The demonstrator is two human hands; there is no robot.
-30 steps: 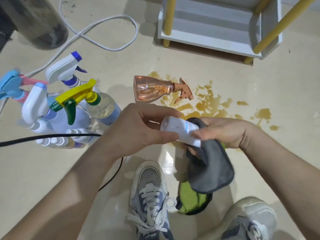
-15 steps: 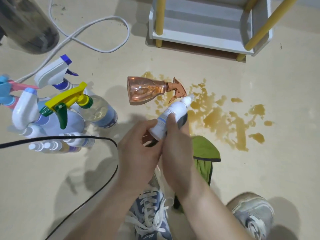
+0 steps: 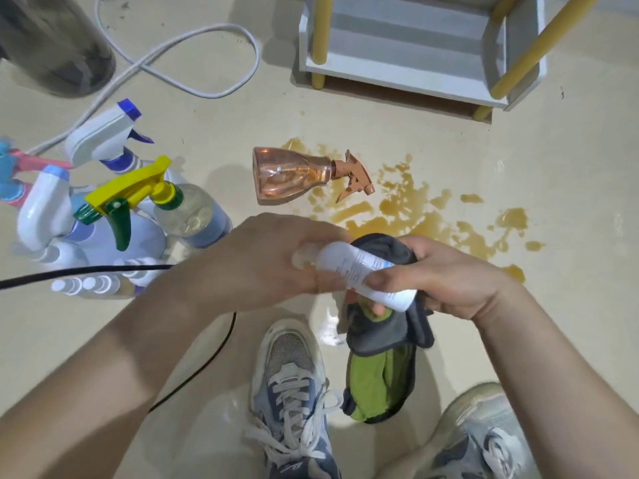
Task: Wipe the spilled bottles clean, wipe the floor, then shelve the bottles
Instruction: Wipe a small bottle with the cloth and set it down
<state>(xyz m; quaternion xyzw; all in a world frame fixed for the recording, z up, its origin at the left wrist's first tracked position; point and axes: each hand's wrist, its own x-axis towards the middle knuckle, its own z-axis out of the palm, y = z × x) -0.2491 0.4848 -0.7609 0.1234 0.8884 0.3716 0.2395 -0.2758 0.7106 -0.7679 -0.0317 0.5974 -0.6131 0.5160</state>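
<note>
Holding 1 white bottle (image 3: 359, 271) beside the spill (image 3: 415, 216).
Gripped at 1 end by left hand (image 3: 276, 261), pinched into cloth (image 3: 383, 337) by right hand (image 3: 446, 278).

Plastic, cloth and a glossy floor.
The small white cylindrical bottle (image 3: 359, 271) looks like smooth matt plastic; the grey-and-green cloth (image 3: 380, 344) is soft napped fabric; the clear amber spray bottle (image 3: 287, 176) is shiny plastic; the cream floor (image 3: 539, 174) gleams smooth.

White bottle (image 3: 363, 271), grey-and-green cloth (image 3: 383, 344), peach, perhaps pink, spray bottle (image 3: 290, 176), amber spill (image 3: 415, 209)
</note>
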